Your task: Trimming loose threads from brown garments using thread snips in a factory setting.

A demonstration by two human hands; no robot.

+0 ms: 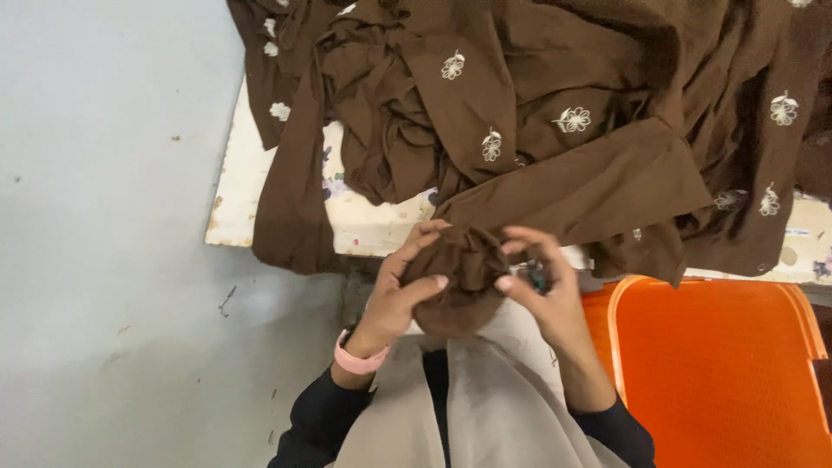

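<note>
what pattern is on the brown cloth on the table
Plain dark brown cloth with scattered small white embroidered flowers, clearest in the head view.

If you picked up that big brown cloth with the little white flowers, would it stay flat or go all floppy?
Probably floppy: the brown cloth already lies in soft folds and droops over the board. It likely bunches easily, since the left hand and right hand scrunch a part into a wad. It looks unlikely to break.

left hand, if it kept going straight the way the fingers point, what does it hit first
The left hand points up and slightly right, already gripping a bunched fold of brown fabric. Further along lies more of that cloth heaped on the table; depth is unclear.
</note>
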